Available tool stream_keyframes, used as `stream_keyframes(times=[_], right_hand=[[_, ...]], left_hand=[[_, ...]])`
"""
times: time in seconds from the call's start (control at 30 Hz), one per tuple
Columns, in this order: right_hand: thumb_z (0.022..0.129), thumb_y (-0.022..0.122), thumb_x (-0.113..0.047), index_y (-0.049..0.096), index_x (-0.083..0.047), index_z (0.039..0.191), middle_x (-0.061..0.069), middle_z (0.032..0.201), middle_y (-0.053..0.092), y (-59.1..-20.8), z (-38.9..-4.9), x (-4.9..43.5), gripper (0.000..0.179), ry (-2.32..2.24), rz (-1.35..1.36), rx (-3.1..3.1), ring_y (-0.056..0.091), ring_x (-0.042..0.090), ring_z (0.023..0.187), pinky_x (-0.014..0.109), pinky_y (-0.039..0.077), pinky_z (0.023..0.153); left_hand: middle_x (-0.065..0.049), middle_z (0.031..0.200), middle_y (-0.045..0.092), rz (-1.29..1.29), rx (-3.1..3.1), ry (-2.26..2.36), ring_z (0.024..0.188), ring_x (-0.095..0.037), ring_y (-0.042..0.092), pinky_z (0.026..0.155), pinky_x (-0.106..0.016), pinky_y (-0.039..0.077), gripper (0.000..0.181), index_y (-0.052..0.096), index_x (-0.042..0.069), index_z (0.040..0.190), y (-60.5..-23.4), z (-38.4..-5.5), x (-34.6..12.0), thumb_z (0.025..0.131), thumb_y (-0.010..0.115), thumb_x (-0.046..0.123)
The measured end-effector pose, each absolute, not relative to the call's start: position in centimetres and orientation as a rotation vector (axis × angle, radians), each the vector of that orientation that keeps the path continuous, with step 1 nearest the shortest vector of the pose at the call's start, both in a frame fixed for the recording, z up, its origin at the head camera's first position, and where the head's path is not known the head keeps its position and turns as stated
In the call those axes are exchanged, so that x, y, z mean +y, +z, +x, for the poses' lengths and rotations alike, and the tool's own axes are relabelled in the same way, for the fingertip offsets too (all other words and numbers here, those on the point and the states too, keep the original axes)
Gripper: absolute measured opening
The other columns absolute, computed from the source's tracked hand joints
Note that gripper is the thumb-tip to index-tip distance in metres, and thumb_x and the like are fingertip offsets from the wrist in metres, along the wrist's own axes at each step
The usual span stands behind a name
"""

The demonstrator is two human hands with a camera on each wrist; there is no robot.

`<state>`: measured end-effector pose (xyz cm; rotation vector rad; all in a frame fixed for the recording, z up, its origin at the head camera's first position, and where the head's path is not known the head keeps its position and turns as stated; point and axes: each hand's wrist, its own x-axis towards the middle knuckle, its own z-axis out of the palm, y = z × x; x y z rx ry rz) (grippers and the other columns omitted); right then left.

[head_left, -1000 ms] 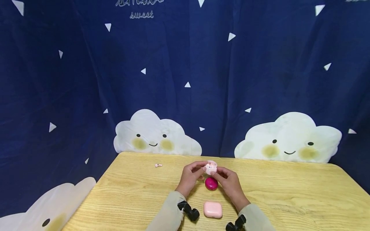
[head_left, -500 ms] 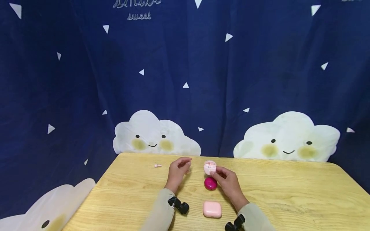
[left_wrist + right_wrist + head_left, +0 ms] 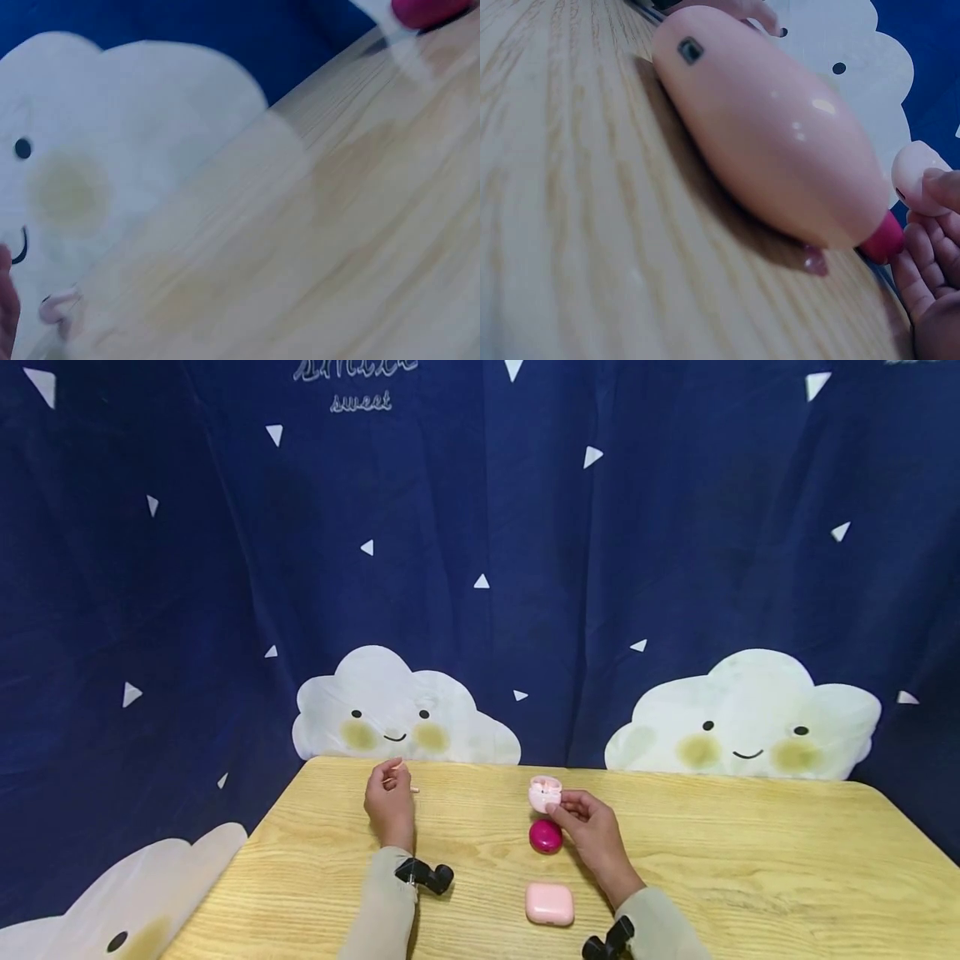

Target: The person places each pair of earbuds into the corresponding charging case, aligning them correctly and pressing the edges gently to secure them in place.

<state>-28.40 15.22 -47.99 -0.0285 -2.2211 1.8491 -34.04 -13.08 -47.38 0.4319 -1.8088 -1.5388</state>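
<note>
In the head view my right hand (image 3: 596, 839) pinches a pale pink earbud case (image 3: 545, 795) with its lid up. That same light case (image 3: 915, 176) shows between thumb and fingers in the right wrist view. At the far left of the table my left hand (image 3: 390, 802) is over a small pink-and-white earbud (image 3: 415, 789), fingers loosely bent. Beside a fingertip, the earbud (image 3: 56, 307) appears slightly apart from it in the left wrist view. A round magenta case (image 3: 546, 836) sits just below the held case. Nearer me lies a closed pink case (image 3: 550, 903).
The wooden table (image 3: 750, 860) reaches back to a dark blue curtain (image 3: 480, 485) with white clouds and triangles. In the right wrist view the closed pink case (image 3: 772, 127) fills much of the foreground, its port facing the camera.
My left hand has let go of the pale pink case and moved left to the earbud. The right hand has kept its grip on the case.
</note>
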Motion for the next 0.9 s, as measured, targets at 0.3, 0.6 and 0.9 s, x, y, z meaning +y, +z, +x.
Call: stream_keyframes(times=[0.3,0.6,0.9], right_hand=[[0.084,0.076,-0.014,0.066,0.001,0.105,0.011,0.095,0.067,-47.8,-28.3,15.2,0.028,1.844,-0.026,-2.210,0.061,0.015,0.084,0.017,0.051,0.072],[0.084,0.075,-0.014,0.066,0.002,0.105,0.012,0.094,0.067,-47.8,-28.4,15.2,0.028,1.843,0.004,-2.186,0.061,0.013,0.082,0.017,0.051,0.071],[0.085,0.075,-0.015,0.066,0.000,0.106,0.011,0.095,0.067,-47.8,-28.5,15.2,0.027,1.837,-0.014,-2.223,0.060,0.016,0.085,0.017,0.051,0.073]], left_hand=[[-0.009,0.089,0.058,0.595,-1.976,-1.312,0.081,-0.029,0.056,0.067,-0.043,0.041,0.019,0.071,0.010,0.102,-47.6,-33.7,-14.5,0.087,0.062,0.018],[-0.012,0.097,0.052,0.555,-2.254,-1.221,0.082,-0.032,0.051,0.068,-0.044,0.039,0.019,0.073,0.012,0.101,-47.3,-33.3,-14.0,0.083,0.066,0.016],[-0.019,0.105,0.056,0.522,-2.342,-1.130,0.088,-0.037,0.057,0.072,-0.050,0.046,0.015,0.076,0.013,0.096,-47.5,-33.1,-13.9,0.082,0.074,0.015]])
